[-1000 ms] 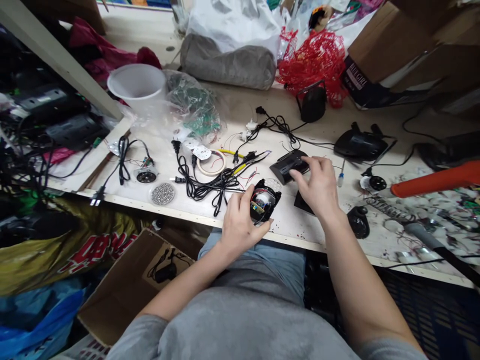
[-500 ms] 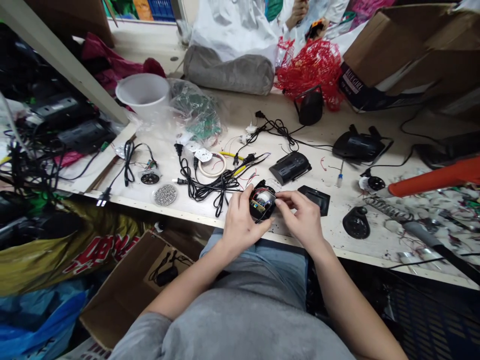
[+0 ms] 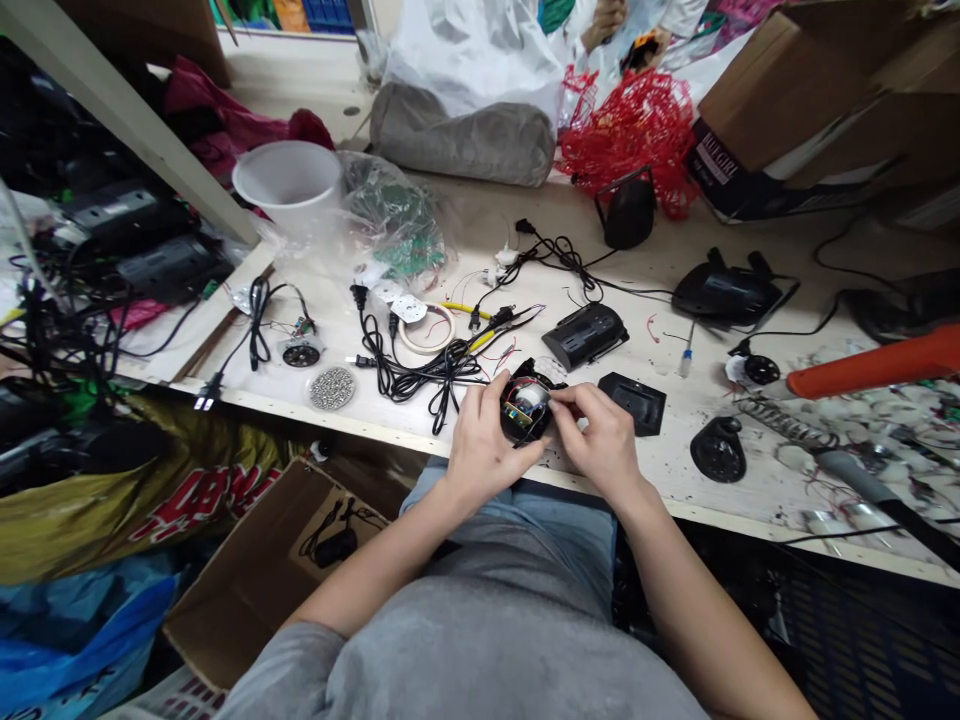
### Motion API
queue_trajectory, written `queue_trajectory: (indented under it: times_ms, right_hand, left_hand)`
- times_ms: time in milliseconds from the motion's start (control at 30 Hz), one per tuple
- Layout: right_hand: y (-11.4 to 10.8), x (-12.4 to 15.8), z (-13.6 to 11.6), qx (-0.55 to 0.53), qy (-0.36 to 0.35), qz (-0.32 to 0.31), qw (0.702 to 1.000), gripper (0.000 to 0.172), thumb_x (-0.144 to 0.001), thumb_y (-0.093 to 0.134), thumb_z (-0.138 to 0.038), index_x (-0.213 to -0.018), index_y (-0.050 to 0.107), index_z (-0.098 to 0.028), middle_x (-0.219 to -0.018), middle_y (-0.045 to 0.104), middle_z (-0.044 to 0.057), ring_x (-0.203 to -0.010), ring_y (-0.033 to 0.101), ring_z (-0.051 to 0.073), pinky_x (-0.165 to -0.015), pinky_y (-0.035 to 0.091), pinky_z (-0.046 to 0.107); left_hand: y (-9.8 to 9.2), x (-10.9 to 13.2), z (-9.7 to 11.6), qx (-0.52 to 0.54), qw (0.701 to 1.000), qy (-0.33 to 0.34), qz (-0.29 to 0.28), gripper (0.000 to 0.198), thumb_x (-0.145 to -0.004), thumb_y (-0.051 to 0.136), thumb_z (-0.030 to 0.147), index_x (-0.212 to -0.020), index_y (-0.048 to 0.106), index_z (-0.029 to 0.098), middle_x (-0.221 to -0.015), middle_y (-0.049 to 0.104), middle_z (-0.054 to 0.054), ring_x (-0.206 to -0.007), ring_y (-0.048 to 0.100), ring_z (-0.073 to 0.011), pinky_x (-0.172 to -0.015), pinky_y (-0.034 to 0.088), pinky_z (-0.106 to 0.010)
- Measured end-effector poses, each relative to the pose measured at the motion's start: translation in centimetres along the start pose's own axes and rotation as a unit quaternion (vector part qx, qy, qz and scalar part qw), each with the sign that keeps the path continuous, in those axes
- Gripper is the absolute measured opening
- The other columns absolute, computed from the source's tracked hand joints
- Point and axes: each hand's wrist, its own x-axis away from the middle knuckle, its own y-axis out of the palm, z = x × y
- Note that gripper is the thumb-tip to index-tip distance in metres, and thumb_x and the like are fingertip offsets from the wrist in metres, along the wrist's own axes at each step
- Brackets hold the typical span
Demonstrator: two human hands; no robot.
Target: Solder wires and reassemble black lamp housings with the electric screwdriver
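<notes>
Near the bench's front edge sits a round black housing, its inside exposed with wires, a small circuit board and a white part. My left hand grips its left side, fingers on the far rim and thumb along the near side. At the right rim, my right hand pinches with thumb and index finger; what lies between the fingertips is too small to make out. A black curved cover rests behind the housing, and a flat black panel lies just past my right hand.
Black power cords and a dish of screws lie to the left. On the right are a screwdriver, a black teardrop-shaped part and an orange-handled tool. A white bucket stands behind; a person's hand shows at the far side.
The view has shifted slightly. Both hands stay at the housing, with my right fingers still pinched at its right rim.
</notes>
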Motion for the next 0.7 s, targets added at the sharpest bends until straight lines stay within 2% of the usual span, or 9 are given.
queue_trajectory:
  times_ms: [267,500,600,700]
  right_hand:
    - [0.9,0.8,0.0,0.016,-0.021,0.002,1.000,0.016,-0.097,0.049,-0.019,-0.087,0.061,-0.022,-0.081,0.064,0.004,-0.076,0.064,0.019,-0.069,0.052,0.031]
    - [0.8,0.7,-0.1,-0.003,-0.055,0.007,0.998,0.015,-0.096,0.049,-0.017,-0.093,0.063,-0.023,-0.081,0.064,0.004,-0.076,0.065,0.019,-0.069,0.053,0.032]
    - [0.3,1.5,-0.5,-0.014,-0.060,0.009,0.998,0.011,-0.094,0.055,-0.024,-0.093,0.064,-0.029,-0.076,0.064,0.003,-0.071,0.064,0.022,-0.065,0.051,0.037]
    - [0.3,1.9,0.4,-0.040,0.005,-0.006,0.999,0.010,-0.090,0.061,-0.038,-0.095,0.069,-0.039,-0.083,0.067,0.006,-0.078,0.066,0.029,-0.067,0.050,0.047]
  left_hand:
    - [0.3,0.5,-0.7,-0.006,1.000,0.006,-0.019,0.083,-0.075,0.080,0.044,-0.143,0.042,0.013,-0.105,0.053,-0.007,-0.095,0.059,-0.0227,-0.083,0.055,-0.035]
    - [0.7,1.0,-1.4,0.001,0.997,-0.004,-0.072,0.081,-0.079,0.073,0.042,-0.149,0.040,0.018,-0.106,0.049,-0.006,-0.098,0.058,-0.0229,-0.088,0.055,-0.039]
    - [1.1,1.6,-1.0,-0.030,0.993,-0.026,-0.109,0.090,-0.075,0.074,0.055,-0.151,0.040,0.019,-0.108,0.051,-0.008,-0.096,0.059,-0.0256,-0.080,0.057,-0.039]
    - [2.2,1.4,-1.2,-0.053,0.989,-0.039,-0.131,0.107,-0.064,0.076,0.070,-0.151,0.041,0.018,-0.105,0.055,-0.010,-0.084,0.060,-0.0265,-0.061,0.054,-0.036]
